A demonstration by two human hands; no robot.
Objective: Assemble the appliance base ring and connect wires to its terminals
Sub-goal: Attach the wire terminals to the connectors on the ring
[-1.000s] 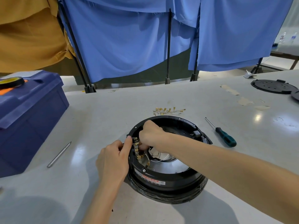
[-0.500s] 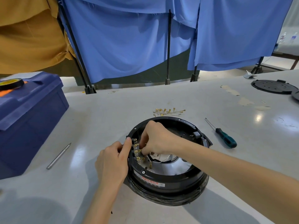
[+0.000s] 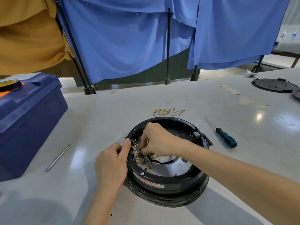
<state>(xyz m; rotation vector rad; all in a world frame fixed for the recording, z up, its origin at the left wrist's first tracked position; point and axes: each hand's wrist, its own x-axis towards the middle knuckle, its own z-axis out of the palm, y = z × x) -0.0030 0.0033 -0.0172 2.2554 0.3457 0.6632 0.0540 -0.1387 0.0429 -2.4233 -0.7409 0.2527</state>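
The black appliance base ring [image 3: 168, 181] lies on the grey table in front of me. A row of brass terminals [image 3: 135, 153] runs along its inner left wall. My left hand [image 3: 113, 161] grips the ring's left rim from outside, thumb on top of the rim. My right hand [image 3: 155, 140] reaches inside the ring and pinches a brass wire connector at the terminal row. White wires [image 3: 160, 159] with brass ends lie loose inside the ring below that hand.
A pile of spare brass-tipped wires [image 3: 167, 111] lies just beyond the ring. A green-handled screwdriver [image 3: 224, 137] lies to the right, a metal rod [image 3: 57, 158] to the left. A blue toolbox [image 3: 27, 120] stands at far left, black round covers [image 3: 274, 85] at far right.
My right hand has shifted slightly down along the terminal row. The left hand keeps its hold on the rim and the ring stays put.
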